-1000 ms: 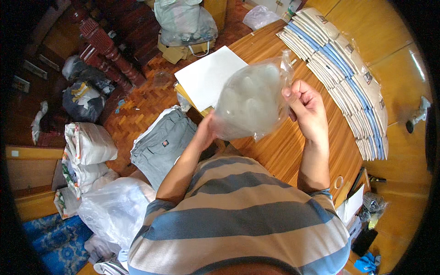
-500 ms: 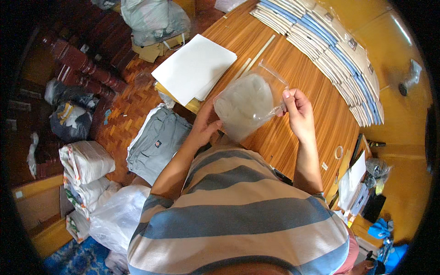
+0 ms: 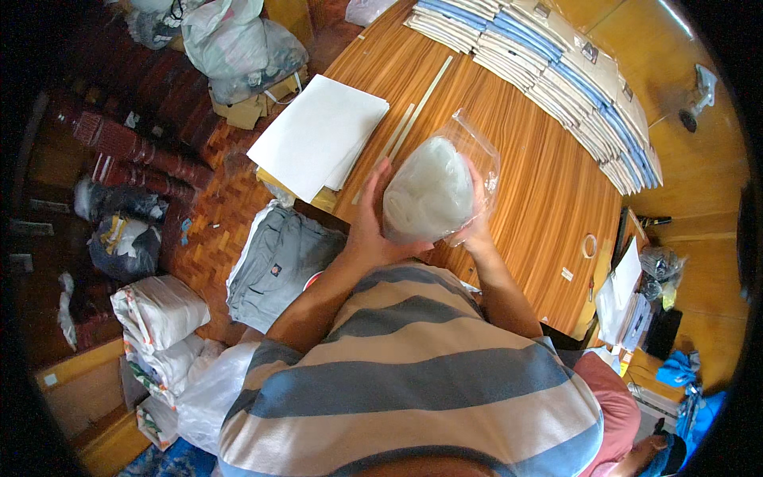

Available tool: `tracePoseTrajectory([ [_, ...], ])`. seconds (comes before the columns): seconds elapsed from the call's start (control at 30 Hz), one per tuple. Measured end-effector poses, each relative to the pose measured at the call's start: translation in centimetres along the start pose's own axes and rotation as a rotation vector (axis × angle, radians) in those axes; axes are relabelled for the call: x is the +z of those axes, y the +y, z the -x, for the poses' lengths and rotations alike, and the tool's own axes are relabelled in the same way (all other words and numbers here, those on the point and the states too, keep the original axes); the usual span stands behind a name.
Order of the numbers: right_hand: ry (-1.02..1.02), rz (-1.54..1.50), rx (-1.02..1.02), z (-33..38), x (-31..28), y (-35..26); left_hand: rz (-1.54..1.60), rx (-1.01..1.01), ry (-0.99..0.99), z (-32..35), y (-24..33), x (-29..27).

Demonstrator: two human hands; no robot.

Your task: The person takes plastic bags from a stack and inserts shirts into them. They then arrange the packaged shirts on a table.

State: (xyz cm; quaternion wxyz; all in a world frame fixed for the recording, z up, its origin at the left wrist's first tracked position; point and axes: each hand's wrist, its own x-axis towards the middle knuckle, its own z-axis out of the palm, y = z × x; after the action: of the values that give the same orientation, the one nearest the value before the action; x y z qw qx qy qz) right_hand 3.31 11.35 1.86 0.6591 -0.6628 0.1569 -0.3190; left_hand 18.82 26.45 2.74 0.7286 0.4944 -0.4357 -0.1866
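Between my hands is a clear plastic bag (image 3: 482, 151) with a whitish translucent bundle (image 3: 429, 187) inside, which looks like rolled or folded plastic. My left hand (image 3: 380, 234) cups the bundle from the left and below, its thumb up along the side. On the other side, my right hand (image 3: 475, 215) wraps the bundle through the bag, fingers partly hidden behind the film. The bag's loose end stands up past the bundle at the upper right. All this is held above the near edge of the wooden table (image 3: 524, 215).
White paper sheets (image 3: 318, 131) lie at the table's left edge. Folded beige and blue garments (image 3: 548, 75) line the far right. A tape roll (image 3: 589, 246) sits at right. Grey folded clothing (image 3: 278, 262) is on the left, with wrapped bundles (image 3: 163, 314) beyond it.
My right hand has gone from pinching the bag's edge to wrapping the bundle's right side. My left hand has come further round it. The bundle now looks more upright and compact.
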Motion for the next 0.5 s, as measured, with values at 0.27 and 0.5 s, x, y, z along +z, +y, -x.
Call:
tracePoseTrajectory([
  [0.27, 0.041, -0.014, -0.051, -0.1, -0.9, -0.3, -0.478, 0.328, -0.216, -1.5, 0.7, -4.0],
  [0.5, 0.143, 0.304, -0.225, -2.1, -2.9, -5.0, -0.316, 0.331, -0.179, -1.3, 1.1, -3.8],
])
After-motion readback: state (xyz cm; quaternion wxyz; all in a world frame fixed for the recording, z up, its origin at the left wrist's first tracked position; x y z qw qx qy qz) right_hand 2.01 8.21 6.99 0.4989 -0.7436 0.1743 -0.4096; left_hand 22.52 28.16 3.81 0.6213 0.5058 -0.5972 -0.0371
